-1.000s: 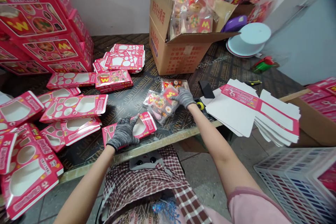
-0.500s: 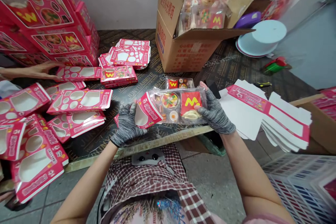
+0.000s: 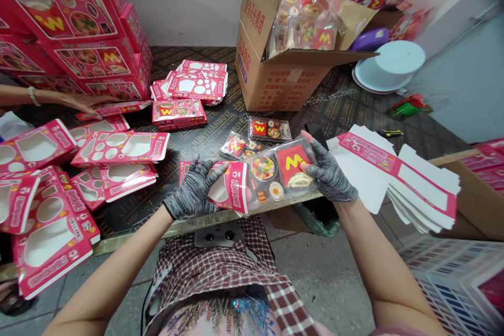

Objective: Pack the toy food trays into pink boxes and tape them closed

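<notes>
A clear packet of toy food point(image 3: 281, 170) lies at the right end of a pink box point(image 3: 233, 189), near the table's front edge; its left end is hidden by the box, and I cannot tell how far inside it reaches. The right hand point(image 3: 333, 173) holds the packet's far end between thumb and fingers, the covered part of the packet lost to view. The left hand point(image 3: 195, 189), in a grey glove, holds the box, its spread fingers and palm hiding the middle. Just beyond lie a small packet point(image 3: 270, 128) and a tilted bag point(image 3: 237, 144), the bag's lower part covered by the box and large packet. Right of these, a black object point(image 3: 317, 135) is half hidden behind the right hand, too little showing to name. Farther back, a carton point(image 3: 275, 84) brims with packets, its topmost cut off by the frame. At left, a co-worker's hand point(image 3: 81, 102) touches a flat pink box point(image 3: 122, 108), the arm cut off, while a crate point(image 3: 444, 278) at lower right is blurred
</notes>
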Demonstrator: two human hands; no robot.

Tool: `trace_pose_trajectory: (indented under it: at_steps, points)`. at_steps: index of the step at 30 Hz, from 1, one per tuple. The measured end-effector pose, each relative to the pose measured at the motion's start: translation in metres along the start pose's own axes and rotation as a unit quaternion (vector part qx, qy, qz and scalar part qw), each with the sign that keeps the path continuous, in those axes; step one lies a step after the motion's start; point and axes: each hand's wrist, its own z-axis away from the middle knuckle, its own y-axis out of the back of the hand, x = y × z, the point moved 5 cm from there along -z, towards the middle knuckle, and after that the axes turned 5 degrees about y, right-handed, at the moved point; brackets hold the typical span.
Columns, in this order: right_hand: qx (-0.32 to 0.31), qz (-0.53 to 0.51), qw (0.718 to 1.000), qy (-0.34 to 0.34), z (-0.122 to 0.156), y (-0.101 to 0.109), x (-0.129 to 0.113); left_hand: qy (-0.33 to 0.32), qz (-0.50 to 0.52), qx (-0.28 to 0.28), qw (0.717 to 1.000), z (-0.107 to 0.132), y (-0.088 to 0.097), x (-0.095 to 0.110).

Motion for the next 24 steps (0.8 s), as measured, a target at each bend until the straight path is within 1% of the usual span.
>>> trace_pose_trajectory:
  at_steps: [2,5,8,11,13,15,16,17,20,22,24]
  points:
    - [0.021,-0.002,1.0,0.004,0.001,-0.002,0.001,0.006,0.011,-0.001,1.0,-0.001,0.001,0.005]
    - [0.044,0.044,0.997,0.038,0.006,-0.015,-0.004,0.029,-0.001,0.03,0.999,-0.002,0.0,0.008]
    - [0.055,0.132,0.986,0.082,0.011,-0.038,-0.007,0.049,-0.011,0.057,0.997,-0.004,-0.004,0.012]
    - [0.039,0.18,0.978,0.101,0.015,-0.067,0.001,0.075,0.0,0.082,0.994,-0.009,-0.005,0.017]
    - [0.014,0.18,0.979,0.096,0.016,-0.083,0.013,0.054,0.004,0.065,0.996,-0.011,-0.007,0.022]
    - [0.015,0.169,0.981,0.09,0.013,-0.087,0.024,0.011,-0.004,0.022,1.0,-0.008,-0.009,0.02]
    - [0.027,0.161,0.983,0.09,0.011,-0.084,0.028,-0.001,-0.013,0.003,1.0,-0.006,-0.009,0.015]
    - [0.043,0.152,0.983,0.09,0.009,-0.08,0.032,-0.001,-0.025,-0.012,1.0,-0.002,-0.008,0.006]
    - [0.078,0.106,0.988,0.078,0.001,-0.066,0.043,0.043,-0.072,-0.038,0.996,0.006,-0.004,-0.032]
    - [0.074,0.06,0.994,0.051,-0.003,-0.064,0.052,0.056,-0.098,-0.055,0.992,0.005,-0.004,-0.052]
    - [0.063,0.019,0.997,0.026,-0.006,-0.068,0.061,0.05,-0.103,-0.07,0.991,-0.002,-0.008,-0.061]
